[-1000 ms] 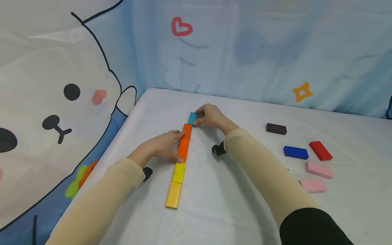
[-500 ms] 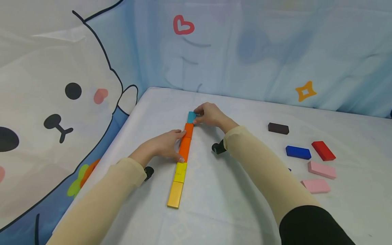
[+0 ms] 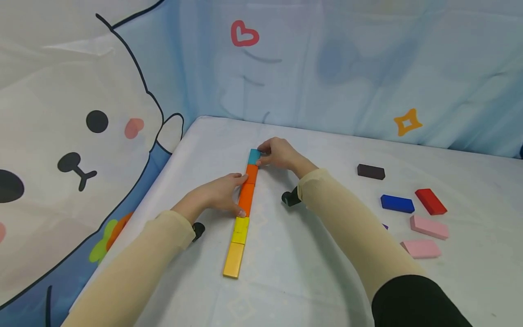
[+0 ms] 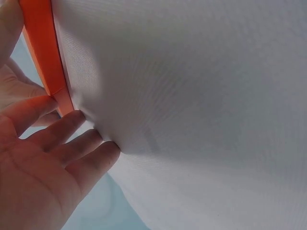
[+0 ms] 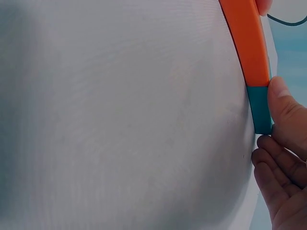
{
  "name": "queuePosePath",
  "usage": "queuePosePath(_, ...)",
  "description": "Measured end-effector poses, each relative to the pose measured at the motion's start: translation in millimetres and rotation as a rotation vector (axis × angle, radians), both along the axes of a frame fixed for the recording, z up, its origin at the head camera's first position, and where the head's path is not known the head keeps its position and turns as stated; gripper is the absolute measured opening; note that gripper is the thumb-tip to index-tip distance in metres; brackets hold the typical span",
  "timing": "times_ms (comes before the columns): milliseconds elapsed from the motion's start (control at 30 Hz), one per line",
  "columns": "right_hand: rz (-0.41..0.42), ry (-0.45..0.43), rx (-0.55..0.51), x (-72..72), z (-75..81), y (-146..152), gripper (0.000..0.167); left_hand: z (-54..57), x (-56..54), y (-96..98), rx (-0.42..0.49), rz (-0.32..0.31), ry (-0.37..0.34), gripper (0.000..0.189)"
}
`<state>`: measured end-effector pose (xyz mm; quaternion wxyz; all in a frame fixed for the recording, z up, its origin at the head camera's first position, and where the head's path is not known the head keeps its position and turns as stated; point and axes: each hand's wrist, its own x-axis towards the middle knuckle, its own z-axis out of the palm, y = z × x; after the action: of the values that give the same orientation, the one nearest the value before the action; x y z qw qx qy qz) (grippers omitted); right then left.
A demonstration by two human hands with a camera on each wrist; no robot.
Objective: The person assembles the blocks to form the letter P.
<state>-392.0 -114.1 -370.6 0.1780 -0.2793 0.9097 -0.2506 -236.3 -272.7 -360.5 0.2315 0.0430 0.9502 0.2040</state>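
A row of flat coloured blocks runs away from me in the head view: a golden-yellow block (image 3: 234, 260), a yellow block (image 3: 240, 230), a near orange block (image 3: 246, 196), a far orange block (image 3: 251, 172) and a teal block (image 3: 254, 156) at the far end. My right hand (image 3: 282, 153) holds the teal block, thumb at its side and index finger by its far end. In the right wrist view, teal meets orange end to end. My left hand (image 3: 218, 194) rests along the orange blocks from the left, thumb and index finger spread and touching them.
To the right on the white tablecloth (image 3: 302, 281) lie a black block (image 3: 371, 171), a blue block (image 3: 397, 204), a red block (image 3: 431, 201) and two pink blocks (image 3: 429, 227). The right sleeve mostly hides another block. A printed curtain (image 3: 327, 68) stands behind.
The teal block has shifted slightly left under my right hand, more in line with the orange blocks. My left hand stays on the row. The head view has shifted slightly.
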Motion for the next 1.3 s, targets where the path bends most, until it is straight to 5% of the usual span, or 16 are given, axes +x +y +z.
queuePosePath(967, -0.002, 0.004, 0.064, 6.3, 2.0, -4.6, 0.063, 3.7, 1.5, 1.9, 0.0, 0.007, -0.01, 0.1)
queuePosePath(1300, 0.018, 0.017, 0.057, 6.3, 1.6, -2.9, 0.064, 9.5, -5.8, -6.4, 0.036, 0.029, 0.054, 0.088)
